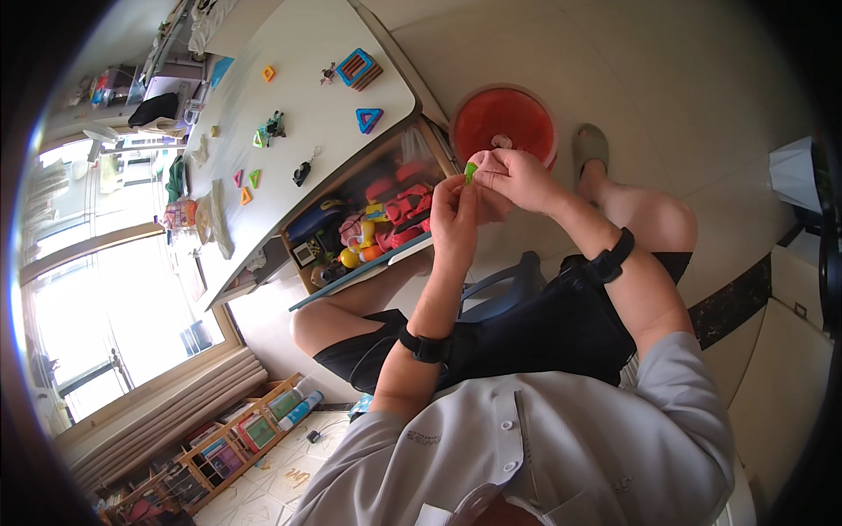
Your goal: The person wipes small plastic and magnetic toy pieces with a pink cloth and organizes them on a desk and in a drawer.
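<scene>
Between the fingertips of my left hand is a small bright green piece, its exact kind hard to make out. My right hand grips a pink cloth and presses a fold of it against the green piece. Part of the cloth hangs below my right hand. Both hands meet in front of a red basin, whose inside holds a small pale pink thing. To the left of my left hand, an open drawer is filled with toys, among them red pieces and a yellow duck-like toy.
Above the drawer, the white tabletop carries a stack of magnetic tile frames, a blue-purple triangle tile, a dark green figure and a black keychain toy. A blue plastic stool is under me. A wooden bookshelf stands lower left.
</scene>
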The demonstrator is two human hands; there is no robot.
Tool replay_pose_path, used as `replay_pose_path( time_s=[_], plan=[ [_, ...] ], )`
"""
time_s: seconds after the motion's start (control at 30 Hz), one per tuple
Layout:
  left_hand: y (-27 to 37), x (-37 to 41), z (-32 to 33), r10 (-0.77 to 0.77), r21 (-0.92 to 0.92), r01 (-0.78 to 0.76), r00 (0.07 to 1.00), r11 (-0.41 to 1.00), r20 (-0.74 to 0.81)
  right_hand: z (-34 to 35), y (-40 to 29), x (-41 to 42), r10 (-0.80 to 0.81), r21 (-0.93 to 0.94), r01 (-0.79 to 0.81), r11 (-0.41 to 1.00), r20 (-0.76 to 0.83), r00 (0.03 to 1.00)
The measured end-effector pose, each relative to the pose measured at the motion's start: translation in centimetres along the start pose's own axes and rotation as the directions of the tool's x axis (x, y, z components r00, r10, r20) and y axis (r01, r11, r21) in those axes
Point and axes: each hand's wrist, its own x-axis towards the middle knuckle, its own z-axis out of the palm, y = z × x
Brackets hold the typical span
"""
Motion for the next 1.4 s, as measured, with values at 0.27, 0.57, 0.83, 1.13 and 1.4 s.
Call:
replay_pose_path(
  time_s=[0.27,0.57,0.83,1.13,1.4],
  plan=[
    [0.5,1.2,-4.2,-0.279,-0.032,0.310,0.894,0.950,0.352,-0.6,-2.8,-0.7,0.106,0.084,-0.126,0.988,0.211,0.972],
    [0.8,3.1,-5.6,-0.243,-0.448,0.461,0.852,0.766,0.463,1.8,-2.5,-0.7,-0.042,0.150,0.079,0.986,-0.235,0.971],
    [-0.9,0.2,-3.1,-0.135,-0.624,0.497,0.835,0.603,0.534,2.2,-5.2,-1.7,0.075,0.026,-0.070,0.997,-0.337,0.938],
    [3.0,-1.0,-5.7,-0.212,-0.383,0.469,0.809,0.796,0.549,4.3,-5.9,-5.2,-0.031,0.243,0.132,0.961,-0.381,0.924],
    [1.1,-1.6,-4.9,-0.141,-0.333,0.265,0.925,0.905,0.353,5.5,-3.4,-3.0,0.020,0.077,-0.002,0.997,-0.243,0.970]
  ],
)
